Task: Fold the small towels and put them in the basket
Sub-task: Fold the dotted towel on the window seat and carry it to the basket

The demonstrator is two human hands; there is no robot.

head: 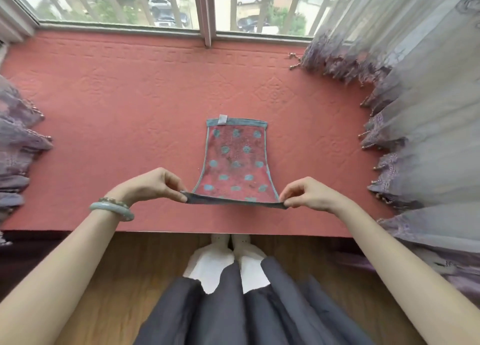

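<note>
A small pink towel (236, 160) with blue dots, a blue border and a white tag lies lengthwise on the pink quilted mat (117, 105). Its far edge rests flat on the mat; its near edge is lifted and stretched taut. My left hand (153, 186) pinches the near left corner. My right hand (309, 195) pinches the near right corner. No basket is in view.
Grey-purple fringed curtains (415, 116) hang over the mat's right side, and more curtain fabric (15, 147) lies at the left. A window (207, 7) runs along the back. The mat's front edge is just below my hands, with wooden floor (145, 256) beneath.
</note>
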